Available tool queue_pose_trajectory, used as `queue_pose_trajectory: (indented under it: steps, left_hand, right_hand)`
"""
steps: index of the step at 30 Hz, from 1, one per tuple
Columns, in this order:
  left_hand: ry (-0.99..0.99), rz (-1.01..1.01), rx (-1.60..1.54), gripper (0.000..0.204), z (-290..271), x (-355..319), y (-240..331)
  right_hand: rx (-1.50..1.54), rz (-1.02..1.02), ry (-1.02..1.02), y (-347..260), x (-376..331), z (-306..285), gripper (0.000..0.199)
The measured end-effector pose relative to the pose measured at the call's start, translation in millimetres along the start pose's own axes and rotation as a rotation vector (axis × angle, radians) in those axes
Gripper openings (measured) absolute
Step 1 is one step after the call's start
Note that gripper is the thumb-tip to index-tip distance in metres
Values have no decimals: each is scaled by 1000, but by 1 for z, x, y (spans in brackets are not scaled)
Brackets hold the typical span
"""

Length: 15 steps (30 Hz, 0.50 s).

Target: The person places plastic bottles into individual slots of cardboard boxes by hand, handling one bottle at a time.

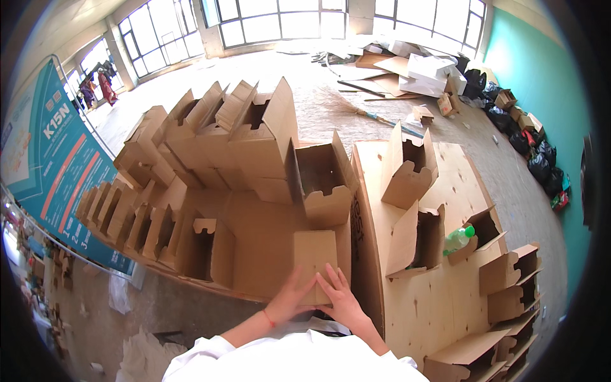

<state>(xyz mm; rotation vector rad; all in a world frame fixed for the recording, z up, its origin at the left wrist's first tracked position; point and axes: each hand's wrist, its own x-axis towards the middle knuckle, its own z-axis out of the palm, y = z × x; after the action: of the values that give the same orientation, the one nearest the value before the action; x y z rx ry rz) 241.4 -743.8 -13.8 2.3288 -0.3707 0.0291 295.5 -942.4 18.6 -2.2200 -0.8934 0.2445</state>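
Observation:
A small brown cardboard box (315, 248) lies with its plain top panel facing up, right in front of me. My left hand (287, 299) rests at the box's near left corner, its fingers stretched out along that edge. At the near right corner, my right hand (344, 304) lies with its fingers spread against the box. The two thumbs come close together over the near end of the top panel. Under the box is a wide cardboard sheet (254, 254). Just beyond it stands an open-topped box (328, 207) with raised flaps.
Several open cardboard boxes (210, 137) stand at the far left, with a row of smaller ones (121, 219) nearer. On the right, a plywood board (407, 318) bears more boxes and a green-capped plastic bottle (457, 240). A broom (382, 119) and stacked cardboard lie beyond.

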Motion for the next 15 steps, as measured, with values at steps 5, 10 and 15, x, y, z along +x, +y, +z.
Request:
queue_pose_trajectory:
  steps: [5,10,15]
  left_hand:
    - [27,94,85,73,10,35,-31]
    - [28,34,65,82,6,43,-28]
    - [311,-54,158,66,-55,-17,13]
  right_hand:
    - [-171,23,174,14,13,17,73]
    - [-214,88,211,13,21,19,81]
    - [-273,2,356,-36,21,20,71]
